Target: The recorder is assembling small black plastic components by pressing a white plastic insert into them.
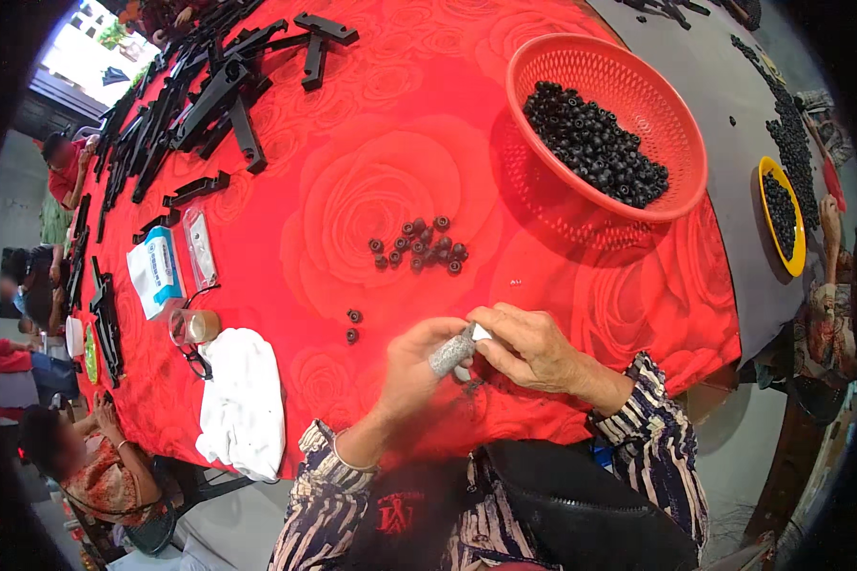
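Note:
My left hand [419, 357] is closed around a stubby grey, speckled cylinder [450, 354] just above the red cloth. Against the cylinder's upper end, the fingers of my right hand [533, 347] are pinched together. A small white piece [481, 333] shows at those fingertips; its kind is too small to tell. Dark crumbs [471, 385] lie on the cloth below my hands. Beyond them sits a loose cluster of small black ring-shaped parts [428, 247]. Two more black parts [353, 325] lie apart, nearer my left hand.
A red plastic basket [676, 105] of black parts stands at the far right. Long black bars [224, 95] pile up at the far left. A white cloth [243, 400], a glass cup [200, 326], eyeglasses [198, 362] and a tissue pack [157, 271] lie left. Other people sit around the table.

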{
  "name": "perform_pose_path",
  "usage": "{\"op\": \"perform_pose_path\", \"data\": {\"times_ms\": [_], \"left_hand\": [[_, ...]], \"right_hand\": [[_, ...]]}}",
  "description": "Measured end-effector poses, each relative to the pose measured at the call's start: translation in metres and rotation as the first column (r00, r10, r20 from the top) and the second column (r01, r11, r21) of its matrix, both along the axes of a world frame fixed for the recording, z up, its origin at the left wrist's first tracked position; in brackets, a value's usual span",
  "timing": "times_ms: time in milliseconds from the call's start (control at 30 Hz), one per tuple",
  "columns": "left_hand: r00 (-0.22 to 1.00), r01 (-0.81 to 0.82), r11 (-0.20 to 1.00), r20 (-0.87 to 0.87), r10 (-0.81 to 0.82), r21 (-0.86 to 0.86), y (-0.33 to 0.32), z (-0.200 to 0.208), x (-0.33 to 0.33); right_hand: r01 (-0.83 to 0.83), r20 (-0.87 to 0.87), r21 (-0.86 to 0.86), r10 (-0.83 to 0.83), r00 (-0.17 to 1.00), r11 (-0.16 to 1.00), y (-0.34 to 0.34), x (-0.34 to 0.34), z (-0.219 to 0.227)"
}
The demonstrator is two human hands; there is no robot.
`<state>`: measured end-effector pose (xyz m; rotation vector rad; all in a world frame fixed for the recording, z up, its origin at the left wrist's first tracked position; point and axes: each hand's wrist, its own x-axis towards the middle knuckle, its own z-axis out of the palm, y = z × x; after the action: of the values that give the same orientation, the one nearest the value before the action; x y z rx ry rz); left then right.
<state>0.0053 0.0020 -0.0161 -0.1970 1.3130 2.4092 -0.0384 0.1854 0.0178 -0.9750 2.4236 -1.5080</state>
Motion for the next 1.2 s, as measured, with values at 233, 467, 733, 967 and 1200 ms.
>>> {"op": "perform_pose_path", "data": {"times_ms": [233,467,733,967,1200], "left_hand": [[0.995,0.061,0.992,-0.082,-0.052,0.108,-0.004,-0.006,-0.001],[0.992,0.025,0.992,-0.119,-0.04,-0.123,0.002,0.006,0.002],[0.998,0.05,0.989,0.02,-0.054,0.137,0.002,0.0,0.002],[0.98,0.003,0.989,0.196,-0.033,0.151,0.009,0.013,0.0],[0.976,0.018,0.991,0.211,-0.046,0.13,0.007,0.01,-0.001]], "right_hand": [[-0.049,0.033,0.011,0.049,0.998,0.999,0.002,-0.001,0.005],[-0.03,0.048,-0.074,0.034,0.998,0.997,0.003,-0.002,0.001],[-0.011,-0.011,-0.183,0.009,1.0,0.983,0.0,0.0,0.002],[-0.062,-0.118,-0.136,0.046,0.992,0.989,0.001,0.0,0.0],[0.032,-0.239,-0.056,-0.045,0.97,0.998,-0.003,0.006,0.001]]}}
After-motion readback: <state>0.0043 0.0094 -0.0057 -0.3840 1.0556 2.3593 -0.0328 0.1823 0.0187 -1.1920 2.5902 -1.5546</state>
